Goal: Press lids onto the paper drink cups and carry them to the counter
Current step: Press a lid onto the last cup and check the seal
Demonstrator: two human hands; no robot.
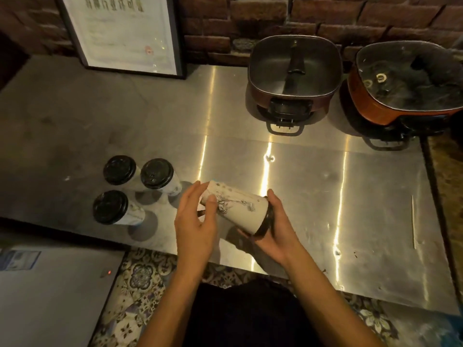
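Note:
I hold a white paper cup (238, 207) with a dark line drawing sideways above the steel counter (313, 186). My left hand (196, 226) grips its narrow bottom end. My right hand (278, 229) cups the wide end, where a black lid (266, 222) sits on the rim. Three more white cups with black lids stand upright at the left: one at the back left (119, 170), one beside it (157, 174), one nearer the front edge (110, 207).
Two electric hot pots stand at the back right, one open (294, 71), one under a glass lid (411, 78). A framed certificate (122, 33) leans on the brick wall. A thin stick (413, 221) lies at the right. A grey appliance (50, 291) sits lower left.

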